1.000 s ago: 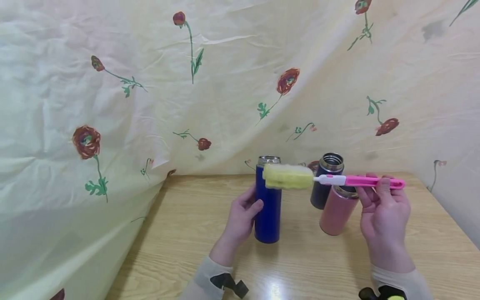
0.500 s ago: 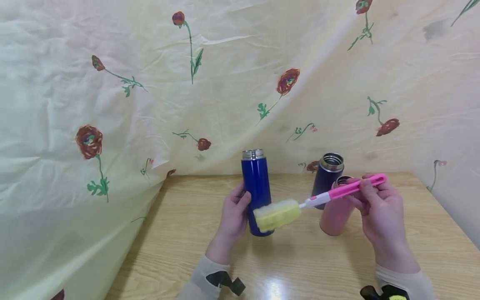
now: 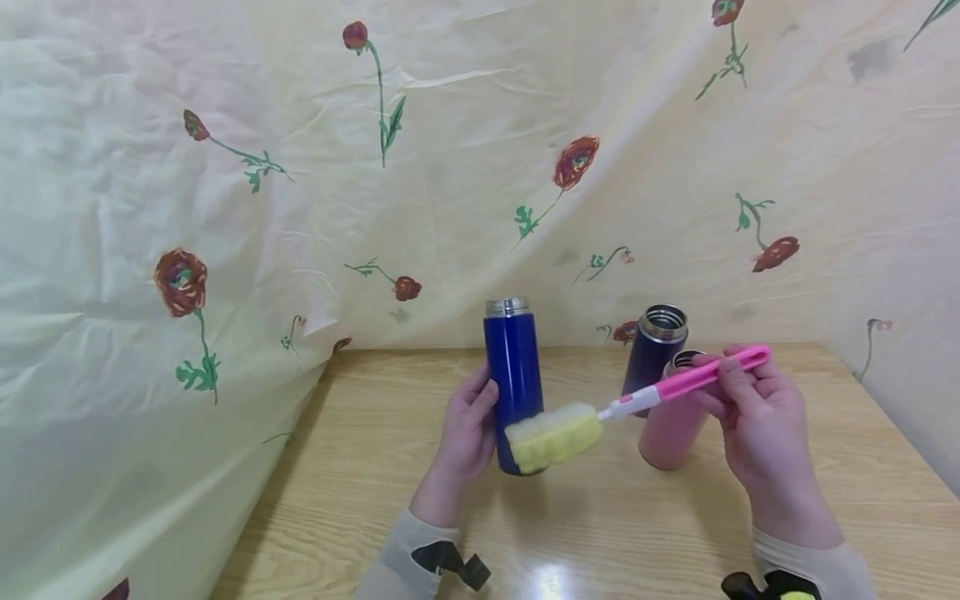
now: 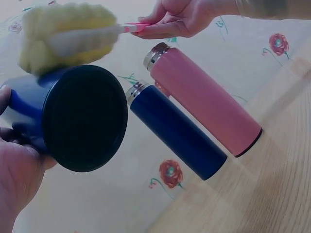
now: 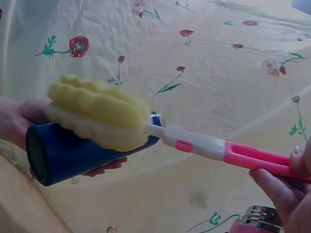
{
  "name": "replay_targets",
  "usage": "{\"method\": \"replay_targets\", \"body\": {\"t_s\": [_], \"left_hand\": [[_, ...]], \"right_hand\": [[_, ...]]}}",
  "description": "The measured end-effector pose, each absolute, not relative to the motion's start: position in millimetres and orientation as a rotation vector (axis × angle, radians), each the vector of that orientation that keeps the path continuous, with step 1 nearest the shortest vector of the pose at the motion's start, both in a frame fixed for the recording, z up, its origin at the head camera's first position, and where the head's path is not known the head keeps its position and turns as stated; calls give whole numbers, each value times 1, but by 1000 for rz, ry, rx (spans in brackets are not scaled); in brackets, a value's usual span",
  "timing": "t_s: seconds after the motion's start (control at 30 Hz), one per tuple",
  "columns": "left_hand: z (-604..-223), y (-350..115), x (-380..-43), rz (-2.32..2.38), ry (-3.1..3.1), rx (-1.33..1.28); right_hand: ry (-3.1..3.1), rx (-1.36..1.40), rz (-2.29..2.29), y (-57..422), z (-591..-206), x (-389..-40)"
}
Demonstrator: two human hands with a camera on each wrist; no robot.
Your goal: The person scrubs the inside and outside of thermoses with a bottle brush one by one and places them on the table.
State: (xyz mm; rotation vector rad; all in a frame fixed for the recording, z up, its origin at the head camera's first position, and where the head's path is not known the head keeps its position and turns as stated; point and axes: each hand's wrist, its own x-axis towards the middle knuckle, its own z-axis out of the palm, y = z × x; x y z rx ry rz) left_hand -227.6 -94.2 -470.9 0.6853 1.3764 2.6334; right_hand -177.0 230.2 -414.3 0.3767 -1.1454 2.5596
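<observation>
My left hand (image 3: 467, 423) grips a blue lidless thermos bottle (image 3: 513, 350), tilted slightly, its steel mouth up; the left wrist view shows its dark base (image 4: 85, 119) lifted off the table. In my right hand (image 3: 765, 425) is the pink handle of a bottle brush (image 3: 686, 383), held between thumb and fingers. Its yellow and white sponge head (image 5: 99, 114) points left and down, overlapping the lower part of the blue bottle in the head view. Behind the brush handle stands a pink bottle (image 3: 670, 433), partly hidden by it and my right hand.
A dark navy bottle (image 3: 649, 354), lidless with a steel neck, stands just behind the pink one. The wooden table (image 3: 360, 467) reaches back to a flowered cloth (image 3: 465, 183) that hangs behind and along the left side.
The blue bottle has moved left and tilted with my left hand. The brush head has swung down from the bottle's neck to its lower part; over the last half second little moves.
</observation>
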Motion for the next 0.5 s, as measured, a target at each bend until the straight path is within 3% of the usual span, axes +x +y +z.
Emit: {"method": "replay_targets", "body": {"t_s": [0.5], "left_hand": [[-477, -89, -226, 2533, 1342, 701]], "right_hand": [[-421, -40, 2576, 231, -407, -181]]}}
